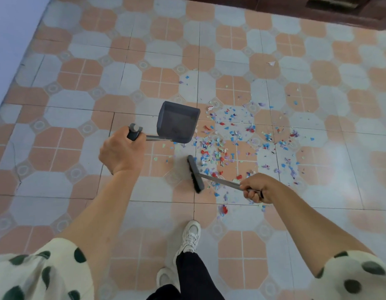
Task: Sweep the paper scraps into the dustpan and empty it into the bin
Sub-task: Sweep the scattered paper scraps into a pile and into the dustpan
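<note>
Coloured paper scraps (235,139) lie scattered over the tiled floor, right of centre. A grey long-handled dustpan (177,122) stands on the floor at the left edge of the scraps, and looks empty inside. My left hand (122,152) grips the top of its handle. A grey broom (195,173) with black bristles rests its head on the floor below the dustpan, at the near left edge of the scraps. My right hand (256,187) grips the broom's thin handle.
The floor is patterned in peach and grey tiles. Dark wooden furniture (296,11) runs along the far right. A pale wall (12,29) borders the left side. My white shoes (191,237) stand just below the scraps. No bin is in view.
</note>
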